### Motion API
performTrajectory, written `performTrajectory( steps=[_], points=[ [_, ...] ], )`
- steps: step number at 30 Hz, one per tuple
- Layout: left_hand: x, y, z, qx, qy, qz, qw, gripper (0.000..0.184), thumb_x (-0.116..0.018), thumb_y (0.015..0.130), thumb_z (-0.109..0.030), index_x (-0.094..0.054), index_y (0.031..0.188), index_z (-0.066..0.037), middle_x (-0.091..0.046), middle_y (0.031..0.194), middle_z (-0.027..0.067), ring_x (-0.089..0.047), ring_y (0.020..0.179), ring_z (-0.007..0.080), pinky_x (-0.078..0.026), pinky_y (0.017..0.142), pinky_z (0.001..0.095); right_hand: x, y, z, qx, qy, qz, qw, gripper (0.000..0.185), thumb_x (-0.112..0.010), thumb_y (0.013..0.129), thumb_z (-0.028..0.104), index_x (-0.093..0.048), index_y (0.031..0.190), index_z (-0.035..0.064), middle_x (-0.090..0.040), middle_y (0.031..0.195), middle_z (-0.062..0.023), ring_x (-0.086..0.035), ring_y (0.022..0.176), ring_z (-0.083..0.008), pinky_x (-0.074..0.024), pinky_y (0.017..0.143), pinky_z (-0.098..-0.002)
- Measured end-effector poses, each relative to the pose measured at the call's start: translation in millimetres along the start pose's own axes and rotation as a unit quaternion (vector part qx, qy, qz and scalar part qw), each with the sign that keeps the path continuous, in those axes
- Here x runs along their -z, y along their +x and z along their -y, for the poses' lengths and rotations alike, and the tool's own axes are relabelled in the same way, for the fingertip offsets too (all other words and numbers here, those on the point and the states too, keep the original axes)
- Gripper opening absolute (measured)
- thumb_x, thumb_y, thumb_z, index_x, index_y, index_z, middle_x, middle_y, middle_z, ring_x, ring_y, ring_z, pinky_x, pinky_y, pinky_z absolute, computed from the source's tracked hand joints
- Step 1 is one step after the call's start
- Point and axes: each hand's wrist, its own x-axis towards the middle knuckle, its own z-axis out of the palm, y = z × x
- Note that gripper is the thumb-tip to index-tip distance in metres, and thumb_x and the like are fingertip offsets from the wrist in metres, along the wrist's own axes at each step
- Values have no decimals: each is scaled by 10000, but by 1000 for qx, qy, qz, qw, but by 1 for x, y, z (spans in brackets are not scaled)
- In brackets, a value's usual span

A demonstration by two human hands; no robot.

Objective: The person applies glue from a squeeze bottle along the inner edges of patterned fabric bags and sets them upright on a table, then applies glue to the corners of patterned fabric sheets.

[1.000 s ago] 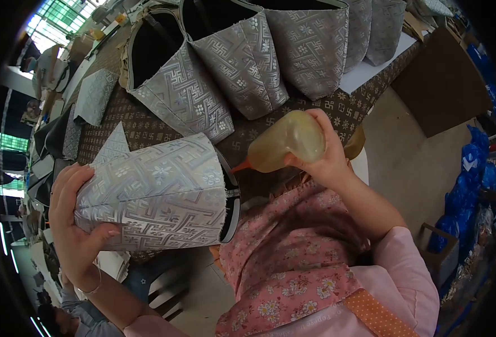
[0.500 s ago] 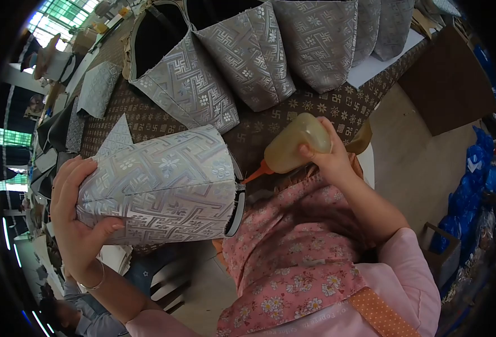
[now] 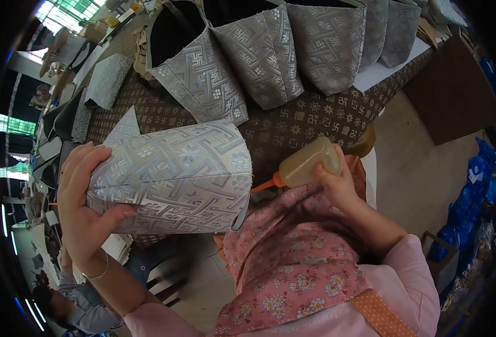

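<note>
My left hand (image 3: 88, 196) grips the closed end of a silver brocade bag body (image 3: 172, 177), fingers over the top and thumb along its near side. The piece lies sideways in the air, its open rim facing right. In my right hand (image 3: 335, 177) is a glue bottle (image 3: 309, 163), squeezable and filled with yellowish liquid. Its orange nozzle (image 3: 266, 184) points left, with the tip at the rim of the bag body. Whether glue is coming out cannot be seen.
Several similar brocade bag bodies (image 3: 253, 62) stand along the far side of the table, which has a brown patterned cloth (image 3: 281, 132). A brown board (image 3: 453, 90) is at the right, near blue plastic bags (image 3: 467, 202). Another person (image 3: 85, 306) sits at the lower left.
The bag body has shifted right in view and its open rim has turned more away from me. The bottle has moved lower and tilted flatter, its tip still at the rim.
</note>
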Motion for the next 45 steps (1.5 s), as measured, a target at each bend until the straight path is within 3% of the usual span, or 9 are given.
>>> performTrajectory(
  steps=[6,9,16,21,24,27,37,40,45],
  points=[
    [1,-8,-5,-2,-5,-27,1000,769,-756,489,-525,-576,1014,7,-575,1024,144,-526,1024,312,-399,889,395,-8,-28,-7,-126,89,77,985,501,-679,810,259,-381,1169,75,-502,1042,-23,-488,983,-121,-401,867,-272],
    [9,-27,1,10,-35,-44,998,680,-774,507,-448,-568,955,20,-573,949,139,-542,950,294,-411,855,376,-15,-29,-7,-100,190,90,972,525,-647,832,268,-357,1223,75,-494,1115,-48,-490,1044,-162,-391,908,-304],
    [-38,-138,3,66,48,-334,939,281,-672,654,-160,-434,749,-45,-566,883,144,-537,882,307,-425,810,407,-4,-15,30,-43,232,66,970,563,-588,863,317,-315,1296,82,-463,1224,-75,-467,1140,-209,-382,937,-344],
    [-109,-190,-28,147,41,-192,970,400,-717,690,-256,-374,767,-65,-528,1089,146,-462,1099,365,-357,920,459,3,-9,15,29,124,6,992,553,-605,861,287,-323,1273,50,-476,1172,-77,-487,1076,-183,-398,912,-323],
    [-138,-213,-30,232,22,-145,962,483,-749,678,-333,-359,756,-59,-350,1336,186,-296,1246,432,-276,988,496,-1,-9,12,71,42,-29,996,561,-611,864,250,-301,1281,39,-472,1150,-68,-478,1047,-159,-401,892,-289],
    [-152,-217,-33,248,8,-169,954,502,-757,664,-347,-357,761,-58,-354,1332,192,-286,1252,429,-264,994,497,8,-6,-3,113,-77,-76,988,582,-614,863,217,-270,1297,38,-462,1148,-59,-468,1036,-149,-395,879,-265],
    [-155,-214,-34,248,3,-183,951,514,-757,662,-362,-355,768,-60,-351,1334,190,-285,1250,428,-259,998,503,16,3,-16,119,-1,-116,986,652,-607,868,173,-193,1357,55,-461,1150,-67,-472,1001,-148,-402,845,-261],
    [-155,-215,-34,246,6,-179,952,506,-757,663,-349,-354,766,-61,-357,1328,189,-285,1252,425,-261,999,503,9,7,-15,46,-3,-152,987,552,-586,883,176,-264,1316,61,-469,1122,-57,-481,986,-144,-417,821,-261],
    [-156,-214,-35,239,17,-182,954,497,-761,662,-326,-353,772,-64,-367,1318,182,-292,1245,421,-263,1000,502,-11,10,-14,13,87,-72,994,376,-566,894,223,-383,1183,68,-485,1075,-53,-510,1006,-164,-465,814,-302]
  ],
)
